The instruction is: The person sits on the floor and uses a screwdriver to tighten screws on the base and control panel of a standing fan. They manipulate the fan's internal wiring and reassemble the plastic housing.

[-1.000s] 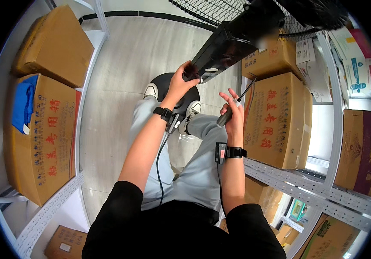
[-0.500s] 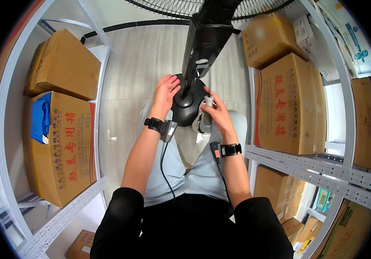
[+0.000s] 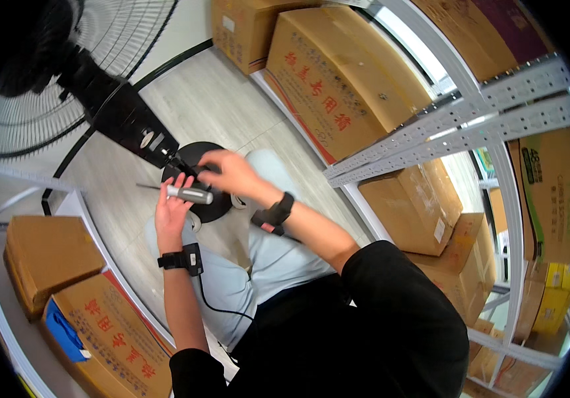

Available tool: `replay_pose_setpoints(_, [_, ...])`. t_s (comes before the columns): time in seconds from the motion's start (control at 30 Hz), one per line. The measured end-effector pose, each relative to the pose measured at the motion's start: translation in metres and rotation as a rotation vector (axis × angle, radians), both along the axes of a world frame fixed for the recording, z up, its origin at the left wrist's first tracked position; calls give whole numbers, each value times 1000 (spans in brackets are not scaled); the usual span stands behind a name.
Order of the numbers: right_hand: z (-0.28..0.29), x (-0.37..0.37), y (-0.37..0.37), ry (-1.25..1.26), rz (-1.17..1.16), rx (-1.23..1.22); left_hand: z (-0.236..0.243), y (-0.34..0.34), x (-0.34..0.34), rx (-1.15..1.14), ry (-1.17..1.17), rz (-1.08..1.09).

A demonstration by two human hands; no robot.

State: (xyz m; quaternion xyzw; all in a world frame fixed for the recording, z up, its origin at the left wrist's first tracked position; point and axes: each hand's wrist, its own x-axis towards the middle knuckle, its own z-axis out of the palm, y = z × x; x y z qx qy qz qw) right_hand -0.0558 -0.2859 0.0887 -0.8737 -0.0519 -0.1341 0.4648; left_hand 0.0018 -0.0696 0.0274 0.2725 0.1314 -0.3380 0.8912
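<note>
A screwdriver with a grey handle (image 3: pixel 195 195) and a thin dark shaft lies across the fingers of my left hand (image 3: pixel 172 211), which holds it with the shaft pointing left. My right hand (image 3: pixel 235 176) is slightly blurred beside the lower end of the fan's pole, with thumb and fingers apart and nothing visible in them. The black standing fan (image 3: pixel 126 119) leans toward the upper left in the picture. Its round black base (image 3: pixel 215 209) rests on the floor between my legs, partly covered by my hands.
Cardboard boxes (image 3: pixel 325 86) fill the metal shelf (image 3: pixel 424 142) on the right. More boxes (image 3: pixel 53 255) sit on the left shelf, one with a blue cloth (image 3: pixel 66 335) on it. The fan's wire cage (image 3: pixel 126 40) reaches the upper left. Cables run from both wrist bands.
The screwdriver has passed from my right hand to my left. My right hand has moved over to the fan pole. The whole view has turned, so the fan now appears at the left.
</note>
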Motion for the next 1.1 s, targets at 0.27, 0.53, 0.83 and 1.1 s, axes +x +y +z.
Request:
replay_pose_setpoints(0.27, [20,-64,-287,-68,-928,-295,16,31,18,86,82,-143])
replay_pose_setpoints(0.53, [1,-104,-405,329,-1138,-589,63,82,31,317,-64,-366])
replay_pose_setpoints(0.83, [-11,-80,-435,476,-1083,-579,18,22,1,154,33,-316])
replay_pose_setpoints(1.1, [-15,-65,-453,644,-915,-686,-9,-36,-23,161,72,-153])
